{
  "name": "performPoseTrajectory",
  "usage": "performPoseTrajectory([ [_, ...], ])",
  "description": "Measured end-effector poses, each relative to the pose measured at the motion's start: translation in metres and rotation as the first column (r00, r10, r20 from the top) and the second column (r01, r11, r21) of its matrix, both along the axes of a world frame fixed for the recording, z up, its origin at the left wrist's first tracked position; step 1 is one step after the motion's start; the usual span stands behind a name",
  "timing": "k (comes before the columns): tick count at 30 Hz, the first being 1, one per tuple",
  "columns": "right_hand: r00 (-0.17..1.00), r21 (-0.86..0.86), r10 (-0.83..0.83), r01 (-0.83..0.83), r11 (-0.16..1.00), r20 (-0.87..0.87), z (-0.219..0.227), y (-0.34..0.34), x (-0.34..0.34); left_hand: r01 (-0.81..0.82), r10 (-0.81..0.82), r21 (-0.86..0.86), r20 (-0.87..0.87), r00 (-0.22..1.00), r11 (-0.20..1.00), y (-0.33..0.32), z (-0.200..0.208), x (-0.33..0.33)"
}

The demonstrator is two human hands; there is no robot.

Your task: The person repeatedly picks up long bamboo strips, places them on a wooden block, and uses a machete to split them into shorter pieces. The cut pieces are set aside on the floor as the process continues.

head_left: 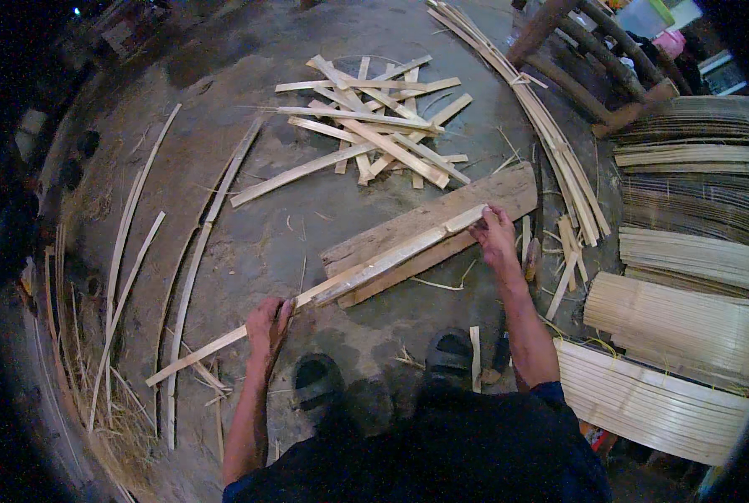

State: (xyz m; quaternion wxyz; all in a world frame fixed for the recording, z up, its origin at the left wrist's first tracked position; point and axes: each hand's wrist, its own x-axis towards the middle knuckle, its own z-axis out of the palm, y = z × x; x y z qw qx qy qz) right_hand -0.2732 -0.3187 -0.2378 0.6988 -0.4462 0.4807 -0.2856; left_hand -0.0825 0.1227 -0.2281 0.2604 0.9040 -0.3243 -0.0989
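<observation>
A long, pale bamboo strip [349,281] slants across a thick wooden board [353,249] on the ground in front of my feet. My left hand [270,327] is closed around its lower left part, beyond the board. At the upper right end, my right hand [496,239] pinches the strip with thumb and fingers, over the board. A shorter, greyish-white strip [383,270] lies along the near side of the long one; I cannot tell whether it is a separate piece. Beyond the board is a criss-crossed pile of short bamboo strips [391,142].
Several long strips [198,243] lie on the ground at left, beside dry shavings [131,440]. A bundle of long strips [551,138] curves along the right. Stacked slatted bamboo panels [676,327] stand at far right, below a wooden log frame [572,84]. My sandals [317,377] are close to the board.
</observation>
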Motion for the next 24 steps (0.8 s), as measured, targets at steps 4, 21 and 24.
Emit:
performPoseTrajectory([
  [4, 0.980, 0.068, -0.058, 0.046, 0.997, 0.189, 0.018, 0.009, -0.011, -0.275, 0.288, -0.112, 0.125, 0.949, 0.955, -0.001, 0.038, 0.035],
  [21, 0.661, 0.184, -0.235, 0.148, 0.972, 0.712, 0.084, -0.008, -0.063, -0.592, -0.210, -0.737, -0.667, 0.715, 0.325, -0.076, 0.209, 0.107],
  [24, 0.845, -0.135, 0.083, -0.012, 0.991, 0.529, 0.131, 0.013, -0.052, -0.736, -0.247, -0.628, -0.777, 0.579, 0.252, -0.081, 0.102, 0.042],
])
